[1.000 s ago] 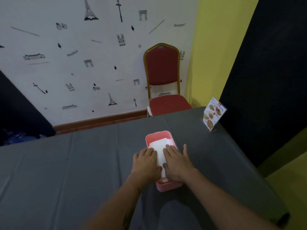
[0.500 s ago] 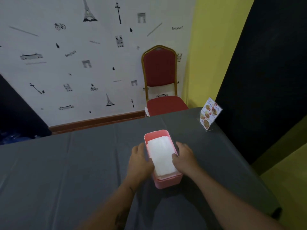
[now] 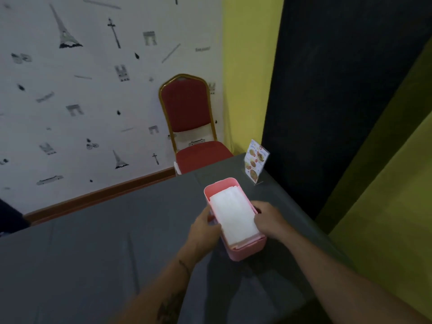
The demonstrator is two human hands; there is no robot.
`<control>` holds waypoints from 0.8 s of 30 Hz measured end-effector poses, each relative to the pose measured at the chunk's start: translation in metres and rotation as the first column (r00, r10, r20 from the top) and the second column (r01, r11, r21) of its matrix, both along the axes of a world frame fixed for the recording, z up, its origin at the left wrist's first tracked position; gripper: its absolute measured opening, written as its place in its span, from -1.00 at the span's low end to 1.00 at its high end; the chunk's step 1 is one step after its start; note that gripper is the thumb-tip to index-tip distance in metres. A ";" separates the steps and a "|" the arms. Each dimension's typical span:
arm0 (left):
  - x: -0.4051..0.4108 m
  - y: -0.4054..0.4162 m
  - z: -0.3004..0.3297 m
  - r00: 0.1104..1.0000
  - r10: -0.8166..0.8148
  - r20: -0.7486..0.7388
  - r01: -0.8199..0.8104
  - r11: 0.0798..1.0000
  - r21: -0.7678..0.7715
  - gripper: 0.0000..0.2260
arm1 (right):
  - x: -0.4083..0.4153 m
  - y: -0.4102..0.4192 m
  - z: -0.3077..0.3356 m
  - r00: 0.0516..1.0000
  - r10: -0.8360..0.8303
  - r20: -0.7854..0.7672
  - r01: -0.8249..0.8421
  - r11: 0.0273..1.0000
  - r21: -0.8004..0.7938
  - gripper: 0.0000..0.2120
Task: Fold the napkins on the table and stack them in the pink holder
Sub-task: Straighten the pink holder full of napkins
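Folded napkins (image 3: 232,215) fill the pink holder (image 3: 249,250) mid-frame; left hand (image 3: 205,228) and right hand (image 3: 268,219) clasp its sides; table shows none left.

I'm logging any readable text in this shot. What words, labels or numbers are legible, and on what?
Wallpaper: small script word near its upper right, too blurred to read; another slanted word at left, also blurred.
Menu card on the table: food photos with tiny print, too small to read.
Pink holder and napkins: no text visible.
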State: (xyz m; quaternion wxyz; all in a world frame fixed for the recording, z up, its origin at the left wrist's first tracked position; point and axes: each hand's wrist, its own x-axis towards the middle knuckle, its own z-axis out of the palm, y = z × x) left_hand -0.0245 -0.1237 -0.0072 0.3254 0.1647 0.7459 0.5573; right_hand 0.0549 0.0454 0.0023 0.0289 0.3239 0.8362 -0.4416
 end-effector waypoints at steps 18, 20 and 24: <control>0.030 0.122 -0.014 0.958 -0.287 -0.012 0.287 0.958 -0.028 -0.67 | 0.048 0.117 -0.026 0.969 -0.226 0.100 0.217 0.972 0.093 -0.62; 0.028 0.124 -0.018 0.961 -0.275 -0.016 0.274 0.961 -0.048 -0.66 | 0.048 0.120 -0.025 0.971 -0.214 0.102 0.206 0.975 0.082 -0.60; 0.022 0.123 -0.019 0.960 -0.274 -0.054 0.267 0.957 -0.113 -0.66 | 0.047 0.121 -0.022 0.976 -0.190 0.101 0.184 0.980 0.071 -0.58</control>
